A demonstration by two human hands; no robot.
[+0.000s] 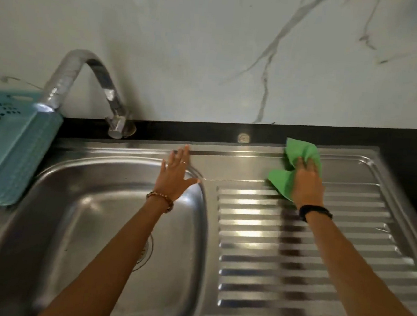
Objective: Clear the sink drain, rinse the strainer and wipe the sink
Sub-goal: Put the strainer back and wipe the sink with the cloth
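A stainless steel sink fills the lower left, with its ribbed drainboard on the right. My right hand presses a crumpled green cloth flat on the far part of the drainboard. Fingers spread, my left hand rests on the sink's far right rim and holds nothing. The round drain strainer sits in the basin floor, mostly hidden behind my left forearm.
A curved metal tap rises from the black counter behind the basin. A teal perforated plastic basket stands at the left edge, overlapping the sink's corner. A white marble wall backs the counter.
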